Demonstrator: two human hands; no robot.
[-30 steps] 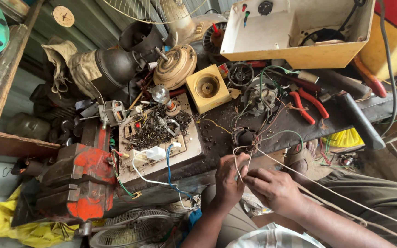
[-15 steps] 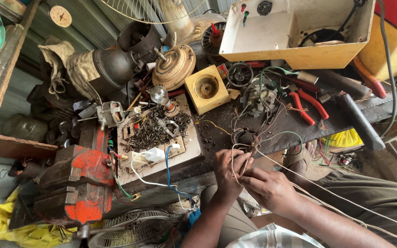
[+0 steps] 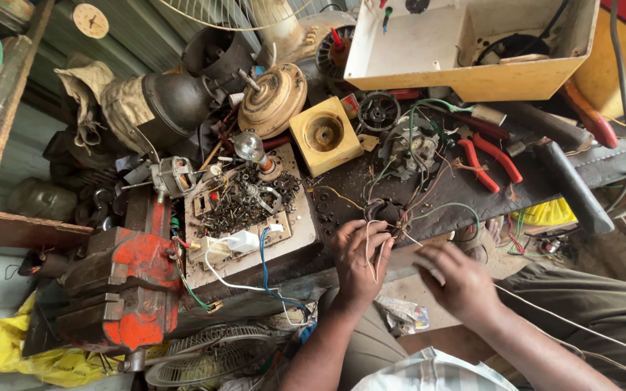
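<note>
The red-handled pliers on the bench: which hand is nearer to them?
Right. The right hand lies just below the red-handled pliers, toward the bench's front edge. The left hand, gripping pale wires, sits farther to their left.

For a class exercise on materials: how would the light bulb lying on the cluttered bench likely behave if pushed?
The light bulb looks like thin clear glass, so probably fragile and light. Its round shape suggests rolling, though the screws and scrap crowding it would likely stop it quickly.
</note>
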